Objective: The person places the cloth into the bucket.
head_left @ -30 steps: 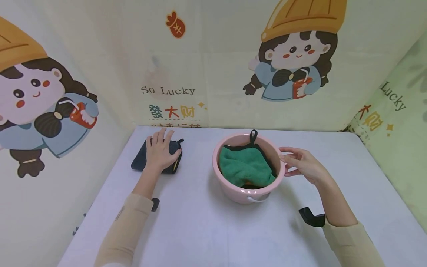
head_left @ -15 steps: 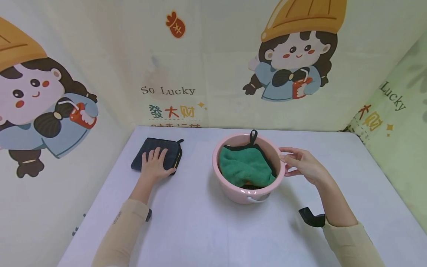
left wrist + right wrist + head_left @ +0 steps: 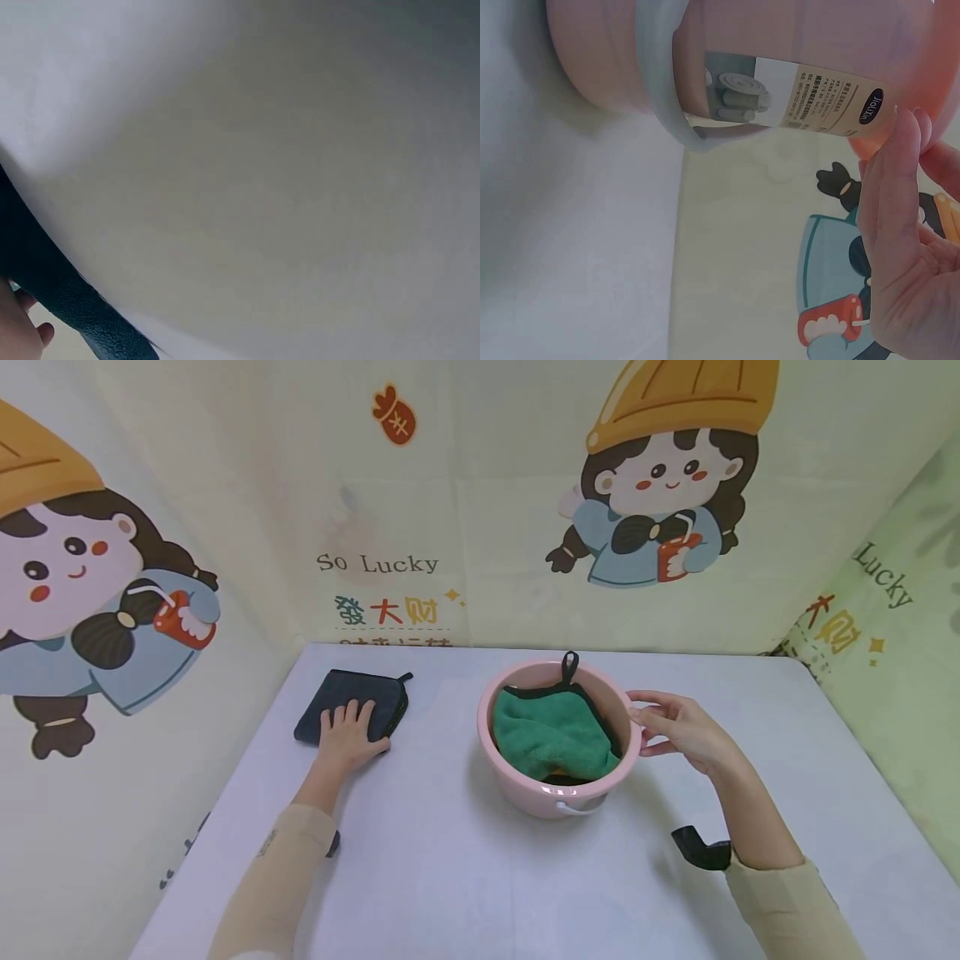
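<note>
In the head view a dark zippered pouch (image 3: 352, 697) lies at the far left of the table. My left hand (image 3: 345, 742) rests over its near edge, fingers spread on top and thumb by its near right corner. The left wrist view catches only a strip of the pouch (image 3: 45, 262) and a bit of the hand (image 3: 16, 326). A pink bucket (image 3: 517, 789) stands upright in the middle with a green, black-edged cloth (image 3: 555, 731) inside. My right hand (image 3: 686, 731) pinches the bucket's right rim between thumb and fingers, as the right wrist view also shows.
The white table (image 3: 450, 877) meets a patterned cloth backdrop (image 3: 495, 527) at the back and sides. A pale handle (image 3: 581, 808) hangs down the bucket's near side. A black loop (image 3: 570, 668) on the cloth sticks up above the bucket's far rim.
My left hand has slid back toward me, from the middle of the pouch to its near edge. The yellow strip at the pouch's right side no longer shows. Right hand and bucket are unmoved.
</note>
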`<state>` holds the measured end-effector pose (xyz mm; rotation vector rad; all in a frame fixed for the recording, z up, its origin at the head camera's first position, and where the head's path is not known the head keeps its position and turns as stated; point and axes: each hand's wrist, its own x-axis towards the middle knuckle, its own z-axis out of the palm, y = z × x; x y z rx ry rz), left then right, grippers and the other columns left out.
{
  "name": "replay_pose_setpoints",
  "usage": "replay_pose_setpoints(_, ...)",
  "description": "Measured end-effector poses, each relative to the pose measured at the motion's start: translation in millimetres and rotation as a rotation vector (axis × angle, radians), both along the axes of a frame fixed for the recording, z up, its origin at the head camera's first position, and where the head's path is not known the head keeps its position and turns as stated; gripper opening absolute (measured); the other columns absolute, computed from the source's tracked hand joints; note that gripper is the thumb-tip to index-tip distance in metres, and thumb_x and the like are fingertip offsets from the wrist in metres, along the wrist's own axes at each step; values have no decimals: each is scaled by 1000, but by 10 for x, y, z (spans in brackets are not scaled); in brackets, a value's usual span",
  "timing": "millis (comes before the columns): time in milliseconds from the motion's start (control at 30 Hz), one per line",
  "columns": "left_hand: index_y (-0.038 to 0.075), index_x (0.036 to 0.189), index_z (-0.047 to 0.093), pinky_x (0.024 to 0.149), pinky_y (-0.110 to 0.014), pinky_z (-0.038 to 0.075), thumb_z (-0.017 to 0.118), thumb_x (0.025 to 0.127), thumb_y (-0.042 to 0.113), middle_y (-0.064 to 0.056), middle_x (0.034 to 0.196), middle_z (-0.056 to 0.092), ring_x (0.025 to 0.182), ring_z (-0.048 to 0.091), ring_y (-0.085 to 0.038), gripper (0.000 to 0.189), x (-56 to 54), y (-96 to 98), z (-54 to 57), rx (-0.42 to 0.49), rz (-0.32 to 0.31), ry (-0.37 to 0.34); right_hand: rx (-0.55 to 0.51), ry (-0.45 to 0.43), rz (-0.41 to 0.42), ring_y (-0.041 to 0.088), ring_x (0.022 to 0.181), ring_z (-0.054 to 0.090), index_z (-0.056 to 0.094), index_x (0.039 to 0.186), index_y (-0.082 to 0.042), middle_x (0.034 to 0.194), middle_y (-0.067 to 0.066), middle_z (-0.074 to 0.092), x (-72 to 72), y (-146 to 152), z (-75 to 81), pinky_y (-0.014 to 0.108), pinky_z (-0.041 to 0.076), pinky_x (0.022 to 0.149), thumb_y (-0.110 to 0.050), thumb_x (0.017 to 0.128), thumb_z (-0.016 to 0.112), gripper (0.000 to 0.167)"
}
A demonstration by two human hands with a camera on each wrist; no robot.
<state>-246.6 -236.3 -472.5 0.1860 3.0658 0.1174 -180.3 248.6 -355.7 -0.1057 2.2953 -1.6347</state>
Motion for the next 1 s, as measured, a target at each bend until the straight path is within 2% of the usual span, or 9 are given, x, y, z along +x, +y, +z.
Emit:
replay_pose_setpoints(133,3,139,29,102,-61,9,55,84,42,-27,136,30,123,25,-46,73,-20,2,7,-30,-18,29,1,-2,0,13,69,60,30,138,3,86,1,63,2,-2,7,35,55,65,-26,92,54,59)
replay_pose_setpoints(400,6,131,38,97,-57,22,62,86,24,-25,122,41,109,39,-44,54,-64,31,-13,-135,-60,143,2,4,1,13,70,60,31,138,3,86,2,63,6,-3,7,35,55,65,-26,92,54,59)
replay_pose_setpoints(633,9,128,40,96,-57,23,52,91,8,-24,117,44,105,42,-44,39,-81,42,-4,-133,-50,184,-6,4,1,13,69,60,32,137,3,85,2,63,2,-7,4,36,55,66,-25,92,54,58)
replay_pose_setpoints(767,10,126,41,93,-58,24,47,91,2,-23,114,44,101,42,-44,37,-72,48,43,-144,-40,246,-13,-1,6,12,69,60,32,137,3,84,1,64,0,-11,8,35,55,66,-25,92,55,58)
replay_pose_setpoints(900,12,124,42,91,-59,25,50,88,-1,-22,111,44,99,41,-43,39,-81,54,121,-138,-35,332,-13,0,9,13,68,60,33,137,3,83,0,64,0,-10,9,35,55,66,-25,92,55,57)
replay_pose_setpoints(1000,13,122,44,89,-59,25,54,87,-1,-22,110,45,97,42,-44,39,-106,91,224,-141,-43,408,-6,1,8,13,69,60,33,137,3,82,-1,64,-2,-7,9,35,55,66,-26,92,55,58)
